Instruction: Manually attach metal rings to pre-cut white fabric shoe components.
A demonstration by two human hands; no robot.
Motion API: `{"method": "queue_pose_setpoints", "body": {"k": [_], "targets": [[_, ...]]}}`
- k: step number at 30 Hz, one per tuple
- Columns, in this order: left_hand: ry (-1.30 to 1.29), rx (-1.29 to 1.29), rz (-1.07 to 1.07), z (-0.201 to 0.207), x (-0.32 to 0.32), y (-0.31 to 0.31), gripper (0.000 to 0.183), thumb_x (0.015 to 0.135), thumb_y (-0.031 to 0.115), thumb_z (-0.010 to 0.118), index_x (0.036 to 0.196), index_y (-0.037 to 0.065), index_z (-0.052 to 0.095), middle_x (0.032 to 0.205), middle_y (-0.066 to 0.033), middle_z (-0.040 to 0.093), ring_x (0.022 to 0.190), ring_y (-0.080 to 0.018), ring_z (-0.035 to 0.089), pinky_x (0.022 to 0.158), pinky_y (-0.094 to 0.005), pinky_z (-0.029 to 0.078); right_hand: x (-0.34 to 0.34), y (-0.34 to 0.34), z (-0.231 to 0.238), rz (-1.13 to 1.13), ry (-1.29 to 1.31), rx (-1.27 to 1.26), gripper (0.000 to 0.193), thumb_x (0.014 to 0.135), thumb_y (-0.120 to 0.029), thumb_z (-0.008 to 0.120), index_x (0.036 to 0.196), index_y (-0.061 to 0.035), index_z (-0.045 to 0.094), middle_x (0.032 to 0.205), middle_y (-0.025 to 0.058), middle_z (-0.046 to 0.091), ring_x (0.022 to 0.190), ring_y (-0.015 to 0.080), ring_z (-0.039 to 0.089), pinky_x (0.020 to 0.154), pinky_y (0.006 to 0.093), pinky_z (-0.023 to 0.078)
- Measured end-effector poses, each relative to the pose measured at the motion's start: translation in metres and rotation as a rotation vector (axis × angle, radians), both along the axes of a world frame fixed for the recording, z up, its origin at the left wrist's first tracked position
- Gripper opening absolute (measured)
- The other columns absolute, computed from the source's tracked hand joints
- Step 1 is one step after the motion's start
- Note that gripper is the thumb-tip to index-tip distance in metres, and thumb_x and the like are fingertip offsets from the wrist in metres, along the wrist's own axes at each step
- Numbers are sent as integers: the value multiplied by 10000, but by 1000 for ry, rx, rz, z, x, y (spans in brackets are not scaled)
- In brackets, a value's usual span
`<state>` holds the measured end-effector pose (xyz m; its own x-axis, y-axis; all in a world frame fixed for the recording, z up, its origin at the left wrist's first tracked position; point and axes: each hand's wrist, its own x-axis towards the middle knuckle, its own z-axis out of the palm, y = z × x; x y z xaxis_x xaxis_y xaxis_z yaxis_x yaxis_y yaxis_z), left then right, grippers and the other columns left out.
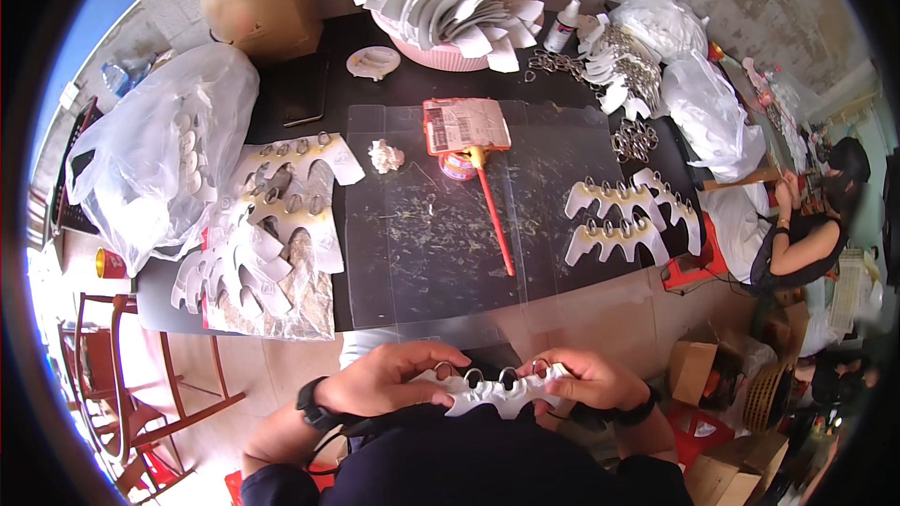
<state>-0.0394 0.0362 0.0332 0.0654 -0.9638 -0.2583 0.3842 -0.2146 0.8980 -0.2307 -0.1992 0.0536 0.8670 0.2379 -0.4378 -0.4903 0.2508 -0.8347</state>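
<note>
Close to my body, both hands hold a white scalloped strip (506,399) with several metal rings standing along its upper edge. My left hand (386,379) grips its left end between thumb and fingers, and my right hand (596,379) pinches its right end. On the table ahead, a red brush (494,215) rests across a small tin (457,167), with a printed card (464,125) lying over the tin. Similar ringed strips (616,238) lie at the table's right, while more white strips (234,262) are heaped on a plastic bag at the left.
A pink basin (441,54) piled with white pieces stands at the back, beside a small white bottle (562,26). Loose metal rings (635,141) lie at the right. Plastic bags (169,150) flank the table. A chair (141,365) stands left; another person (802,239) sits right.
</note>
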Motion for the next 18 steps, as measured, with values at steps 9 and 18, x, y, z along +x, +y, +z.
{"method": "queue_pose_setpoints", "body": {"k": [9,18], "targets": [[-60,-197,-60,54,26,9,463,907,8,573,1330,-7,385,1105,-93,531,1022,-113,538,836,-245,466,32,-14,73,138,-149,-2,378,955,-38,454,1324,2,382,1128,93,474,989,181,627,819,252,459],[325,-43,85,75,58,10,411,925,66,548,1293,-43,401,1095,-126,582,954,-180,625,823,-293,504,67,0,93,67,-89,85,317,922,-32,519,1202,-4,371,1099,143,526,956,218,634,748,285,521]]}}
